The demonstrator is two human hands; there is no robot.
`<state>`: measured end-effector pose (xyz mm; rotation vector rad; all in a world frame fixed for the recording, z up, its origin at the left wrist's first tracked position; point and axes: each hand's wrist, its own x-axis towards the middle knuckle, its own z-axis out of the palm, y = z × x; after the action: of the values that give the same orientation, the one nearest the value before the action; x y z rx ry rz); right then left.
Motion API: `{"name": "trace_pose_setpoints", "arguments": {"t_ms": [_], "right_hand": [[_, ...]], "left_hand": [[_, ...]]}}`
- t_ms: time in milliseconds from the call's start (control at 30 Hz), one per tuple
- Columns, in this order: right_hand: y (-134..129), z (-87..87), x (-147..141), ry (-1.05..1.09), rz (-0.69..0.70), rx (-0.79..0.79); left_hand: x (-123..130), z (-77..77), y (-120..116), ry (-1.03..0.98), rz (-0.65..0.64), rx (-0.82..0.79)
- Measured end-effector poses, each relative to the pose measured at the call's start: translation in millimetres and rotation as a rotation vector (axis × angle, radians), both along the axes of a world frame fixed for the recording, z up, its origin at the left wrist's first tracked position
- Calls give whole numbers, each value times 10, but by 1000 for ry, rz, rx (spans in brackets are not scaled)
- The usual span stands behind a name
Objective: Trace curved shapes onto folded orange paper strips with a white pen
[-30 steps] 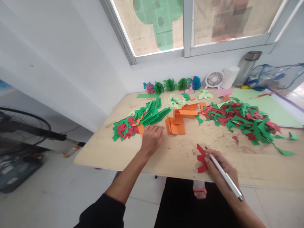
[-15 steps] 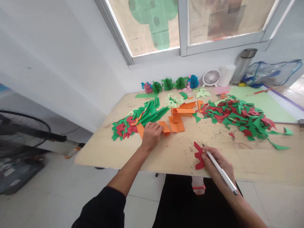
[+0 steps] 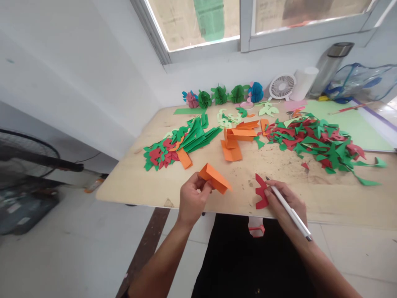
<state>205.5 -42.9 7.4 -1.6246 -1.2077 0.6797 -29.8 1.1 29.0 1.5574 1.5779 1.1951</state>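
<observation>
Between the thumb and fingers of my left hand [image 3: 192, 199] is a folded piece of orange paper [image 3: 216, 179], lifted near the table's front edge. My right hand [image 3: 287, 203] is closed around a white pen [image 3: 291, 213], its dark tip pointing at the far left. The same hand also pinches a red paper cutout [image 3: 261, 192] with a zigzag edge. More folded orange paper [image 3: 232, 150] lies behind, beside a stack of folded green strips [image 3: 198, 138]. One orange strip [image 3: 185, 158] rests left of these, next to small red and green cutouts [image 3: 161, 153].
A heap of red and green paper scraps [image 3: 322, 142] covers the table's right side. Paper honeycomb figures [image 3: 220, 95], a small white fan [image 3: 282, 87], a bottle [image 3: 331, 68] and a clear bag [image 3: 362, 82] line the wall. A floor fan [image 3: 27, 161] stands at left.
My left hand has picked up the folded orange paper and drawn it toward me. My right hand keeps the pen and the red cutout. The view has tilted down slightly.
</observation>
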Motion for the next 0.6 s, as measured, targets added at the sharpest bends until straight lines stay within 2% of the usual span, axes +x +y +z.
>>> {"name": "trace_pose_setpoints", "arguments": {"t_ms": [67,167,400,500,600], "right_hand": [[-4,1,0,5,0,-2],[-5,2,-4,14,1,6],[-4,7,-9,-16,-6,32],[-5,0,-4,-6,-8,49],[-6,-9,-2,23,-7,57]], "left_hand": [[64,-2,-15,-135,16,-76],[97,-21,-43,-175,22,-100],[248,59,-78,-24,-89,-83],[332,61,-53,47,-159,-10],[333,-3,-74,178,-187,82]]}}
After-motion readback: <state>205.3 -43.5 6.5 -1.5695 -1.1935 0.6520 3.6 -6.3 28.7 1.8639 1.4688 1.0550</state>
